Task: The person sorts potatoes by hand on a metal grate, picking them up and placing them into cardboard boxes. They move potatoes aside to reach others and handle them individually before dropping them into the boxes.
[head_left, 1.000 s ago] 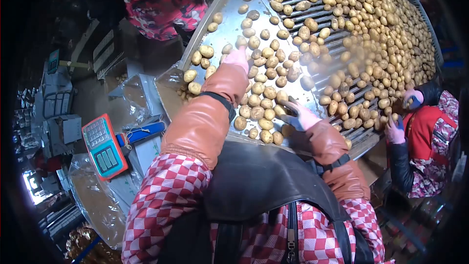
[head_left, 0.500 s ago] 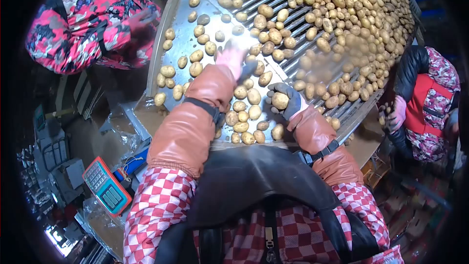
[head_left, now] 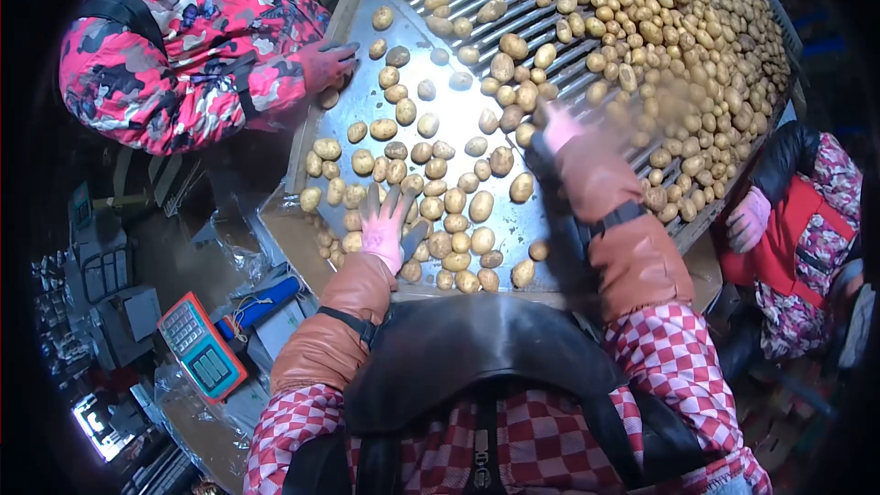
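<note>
My left hand [head_left: 385,225], in a pink and grey glove, lies with fingers spread against potatoes [head_left: 456,223] on the metal tray [head_left: 532,220]. Farther up on the right, my right hand [head_left: 556,128] reaches over the edge of the slatted metal grate [head_left: 573,82]. It is blurred, its fingers point at potatoes there, and whether it holds one cannot be made out. Loose potatoes lie over the tray around my left hand. A dense heap of potatoes [head_left: 697,64] covers the right part of the grate.
A co-worker's gloved hand [head_left: 325,64] is at the tray's left edge, beside a potato. Another co-worker's pink-gloved hand [head_left: 750,220] hangs at the right. An orange and teal device with keys [head_left: 202,348] and a blue object [head_left: 266,301] lie at lower left.
My left hand has moved down and left toward the tray's near edge. My right hand, which held a potato, has moved up to the grate. The left co-worker has leaned closer to the tray.
</note>
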Demonstrator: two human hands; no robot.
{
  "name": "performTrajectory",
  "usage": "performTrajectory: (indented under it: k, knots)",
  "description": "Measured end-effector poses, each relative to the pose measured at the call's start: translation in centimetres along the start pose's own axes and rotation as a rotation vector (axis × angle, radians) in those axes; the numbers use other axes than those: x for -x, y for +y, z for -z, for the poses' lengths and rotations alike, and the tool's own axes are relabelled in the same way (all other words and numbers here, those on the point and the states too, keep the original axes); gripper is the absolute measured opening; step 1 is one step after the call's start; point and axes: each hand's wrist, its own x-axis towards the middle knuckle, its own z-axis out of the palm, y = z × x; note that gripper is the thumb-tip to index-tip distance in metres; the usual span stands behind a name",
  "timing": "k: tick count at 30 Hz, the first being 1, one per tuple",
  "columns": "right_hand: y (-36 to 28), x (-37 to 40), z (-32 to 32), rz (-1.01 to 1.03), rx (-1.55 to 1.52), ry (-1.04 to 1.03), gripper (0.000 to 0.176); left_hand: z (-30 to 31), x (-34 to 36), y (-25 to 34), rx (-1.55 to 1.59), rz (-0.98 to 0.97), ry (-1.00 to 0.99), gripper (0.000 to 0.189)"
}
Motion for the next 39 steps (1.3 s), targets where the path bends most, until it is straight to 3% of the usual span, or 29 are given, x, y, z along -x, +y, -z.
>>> performTrajectory:
  k: [2, 3, 4, 6, 7, 8, 9, 10, 11, 12, 14, 16, 18, 20, 22, 24, 25, 26, 30, 31, 34, 36, 37, 38, 39]
  knots:
    - [2.8, -1.8, -3.7, 0.395, -0.144, -0.224, 0.062, -0.3, 0.0, -0.1, 0.004, 0.015, -0.003, 0.072]
    - [0.8, 0.2, 0.0, 0.43, -0.155, -0.459, 0.065, -0.3, -0.1, -0.3, -0.007, 0.007, 0.0, 0.073]
    - [1.6, -0.8, -0.2, 0.437, -0.256, -0.583, 0.058, -0.3, -0.4, -0.1, -0.018, -0.003, 0.003, 0.074]
    - [2.3, -2.6, 0.3, 0.095, -0.651, -0.619, 0.049, 0.1, -0.7, 0.2, -0.014, 0.014, -0.011, 0.075]
    - [-1.2, -1.1, 4.1, 0.079, -0.633, -0.298, 0.03, 0.2, -0.7, 0.2, -0.005, 0.02, -0.021, 0.075]
    - [2.1, -6.9, 0.3, 0.0, -1.042, -0.312, 0.026, 0.4, -0.7, 0.2, 0.002, 0.025, -0.037, 0.075]
    - [0.2, -7.2, 2.6, 0.078, -0.73, -0.073, 0.032, 0.4, -0.7, 0.3, 0.003, 0.029, -0.043, 0.075]
    - [0.3, -10.4, 2.9, 0.026, -0.712, -0.083, 0.044, 0.4, -0.8, 0.3, 0.006, 0.029, -0.045, 0.076]
    - [-0.4, -12.7, 3.5, 0.097, -0.477, 0.048, 0.052, 0.3, -0.9, 0.2, 0.007, 0.031, -0.047, 0.076]
    - [-3.3, -11.9, 5.9, -0.023, -0.452, -0.051, 0.058, 0.2, -1.0, 0.1, 0.004, 0.036, -0.05, 0.076]
    - [-4.9, -15.2, 4.7, 0.033, -0.079, 0.075, 0.066, -0.1, -1.0, 0.0, -0.012, 0.052, -0.085, 0.077]
    - [-6.6, -16.5, 3.3, 0.137, 0.149, -0.097, 0.071, 0.3, -1.1, 0.0, -0.025, 0.058, -0.138, 0.077]
    - [-7.2, -14.8, 3.9, 0.013, -0.249, -0.295, 0.065, 0.5, -1.2, 0.0, 0.004, 0.055, -0.146, 0.076]
    - [-5.5, -12.7, 2.9, 0.119, -0.825, -0.675, 0.06, 1.2, -1.6, 0.3, 0.018, 0.055, -0.17, 0.074]
    - [-3.7, -8.1, 1.7, 0.068, -1.329, -0.737, 0.054, 1.6, -2.0, 0.7, 0.057, 0.067, -0.166, 0.07]
    - [-1.5, -2.3, 1.6, 0.024, -1.664, -0.652, 0.055, 1.4, -3.5, 1.0, 0.001, -0.015, -0.117, 0.067]
    - [0.7, -1.8, -1.0, 0.036, -1.938, -0.81, 0.056, 1.2, -4.4, 1.3, -0.056, -0.074, -0.064, 0.065]
    - [1.8, -0.3, -1.9, 0.075, -2.065, -0.827, 0.058, 1.8, -6.3, 2.2, 0.024, -0.104, 0.013, 0.06]
    - [4.5, 6.5, -3.6, -0.003, -2.286, -0.598, 0.059, -0.1, -13.3, 2.5, 0.09, 0.037, 0.164, 0.062]
    - [5.1, 8.4, -3.7, 0.05, -2.346, -0.589, 0.057, -0.4, -14.1, 3.2, 0.064, 0.135, 0.044, 0.065]
    - [6.2, 12.9, -4.3, 0.05, -2.263, -0.393, 0.055, 0.1, -12.2, 5.5, 0.117, -0.014, -0.121, 0.07]
    - [6.9, 18.1, -3.7, -0.022, -2.053, -0.159, 0.054, -1.8, -9.7, 3.8, 0.139, -0.213, -0.369, 0.075]
    - [8.5, 20.3, -4.4, -0.019, -2.087, -0.259, 0.05, -0.1, -8.0, 5.6, 0.004, -0.287, -0.345, 0.075]
    - [10.3, 22.9, -5.5, -0.063, -2.101, -0.166, 0.05, 0.0, -6.3, 5.6, -0.025, -0.295, -0.38, 0.073]
    - [11.8, 25.1, -7.1, -0.126, -2.155, -0.033, 0.051, 0.0, -4.8, 5.3, -0.09, -0.359, -0.295, 0.073]
